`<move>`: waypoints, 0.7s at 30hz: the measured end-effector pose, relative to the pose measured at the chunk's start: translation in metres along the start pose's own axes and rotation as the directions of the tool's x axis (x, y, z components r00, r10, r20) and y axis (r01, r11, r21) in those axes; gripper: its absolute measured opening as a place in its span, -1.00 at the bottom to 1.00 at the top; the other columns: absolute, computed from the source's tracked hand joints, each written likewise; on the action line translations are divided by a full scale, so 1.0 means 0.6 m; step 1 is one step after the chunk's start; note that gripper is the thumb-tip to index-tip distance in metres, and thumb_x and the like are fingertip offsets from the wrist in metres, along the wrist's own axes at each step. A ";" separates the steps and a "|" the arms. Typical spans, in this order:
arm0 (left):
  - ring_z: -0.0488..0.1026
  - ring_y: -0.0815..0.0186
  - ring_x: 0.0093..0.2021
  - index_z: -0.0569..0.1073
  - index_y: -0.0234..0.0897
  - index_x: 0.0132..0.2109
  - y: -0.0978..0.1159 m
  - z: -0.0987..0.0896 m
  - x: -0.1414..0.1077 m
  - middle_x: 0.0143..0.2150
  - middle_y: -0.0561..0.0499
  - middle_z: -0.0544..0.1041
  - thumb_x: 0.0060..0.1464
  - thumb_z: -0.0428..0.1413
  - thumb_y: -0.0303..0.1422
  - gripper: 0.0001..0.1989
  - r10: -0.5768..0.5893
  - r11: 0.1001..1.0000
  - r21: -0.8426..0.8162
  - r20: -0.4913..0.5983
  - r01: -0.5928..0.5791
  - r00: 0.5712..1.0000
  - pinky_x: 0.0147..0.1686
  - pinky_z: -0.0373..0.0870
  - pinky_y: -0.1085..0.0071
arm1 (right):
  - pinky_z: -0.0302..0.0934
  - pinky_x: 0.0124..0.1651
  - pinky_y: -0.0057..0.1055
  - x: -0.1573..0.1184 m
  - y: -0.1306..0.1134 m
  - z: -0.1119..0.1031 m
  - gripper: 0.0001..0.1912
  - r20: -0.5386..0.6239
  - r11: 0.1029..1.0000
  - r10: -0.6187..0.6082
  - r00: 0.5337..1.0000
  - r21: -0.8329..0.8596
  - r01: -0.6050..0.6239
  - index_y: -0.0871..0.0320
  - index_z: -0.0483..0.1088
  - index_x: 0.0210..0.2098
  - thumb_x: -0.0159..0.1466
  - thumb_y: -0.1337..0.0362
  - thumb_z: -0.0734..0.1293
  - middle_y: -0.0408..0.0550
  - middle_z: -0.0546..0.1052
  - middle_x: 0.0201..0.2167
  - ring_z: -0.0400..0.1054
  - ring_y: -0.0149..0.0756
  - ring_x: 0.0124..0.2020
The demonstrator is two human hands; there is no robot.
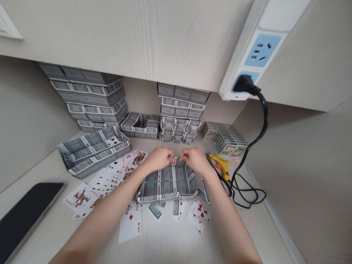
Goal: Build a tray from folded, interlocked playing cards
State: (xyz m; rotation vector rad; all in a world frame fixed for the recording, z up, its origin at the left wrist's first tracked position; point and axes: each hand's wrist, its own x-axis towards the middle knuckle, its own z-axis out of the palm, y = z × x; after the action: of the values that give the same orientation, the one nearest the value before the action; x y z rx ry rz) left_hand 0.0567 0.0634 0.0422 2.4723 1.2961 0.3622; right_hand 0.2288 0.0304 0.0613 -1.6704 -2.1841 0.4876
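A shallow open box made of playing cards [167,183] sits in front of me, its patterned card backs showing inside. At its far wall, my left hand [161,158] pinches the top edge with closed fingers. Close beside it, my right hand [193,160] pinches the same rim a little to the right. My fingertips partly hide that edge. Loose playing cards [130,222] lie face up around the box, with cut card pieces [199,212] near its front. A yellow glue gun [222,165] rests to the right of my right hand.
Stacked card boxes [96,99] stand back left, with another stack [181,110] behind my hands. A longer card box [95,150] lies left. Wrapped card packs [227,137] sit back right. A black cable [265,113] hangs from the power strip [255,55]. A dark flat object [27,220] lies left.
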 end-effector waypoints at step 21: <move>0.40 0.31 -0.43 0.51 -0.22 -0.35 -0.044 -0.131 -0.053 -0.43 0.00 0.53 0.03 -0.09 -0.06 -0.60 -0.135 0.984 0.110 -0.029 0.137 0.990 -0.44 0.17 0.48 | 0.07 -0.32 -0.50 -0.008 -0.007 -0.004 -0.84 0.049 0.982 0.041 0.998 -0.186 -0.031 0.12 0.45 -0.36 0.14 0.27 0.24 -0.06 0.54 -0.39 0.38 -0.31 -0.32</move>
State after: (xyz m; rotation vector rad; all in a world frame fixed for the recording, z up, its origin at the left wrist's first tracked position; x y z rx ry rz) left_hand -0.0095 0.0645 0.1011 2.4580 1.5231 0.2903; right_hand 0.2273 0.0251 0.0651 -1.8143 -2.3021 0.3497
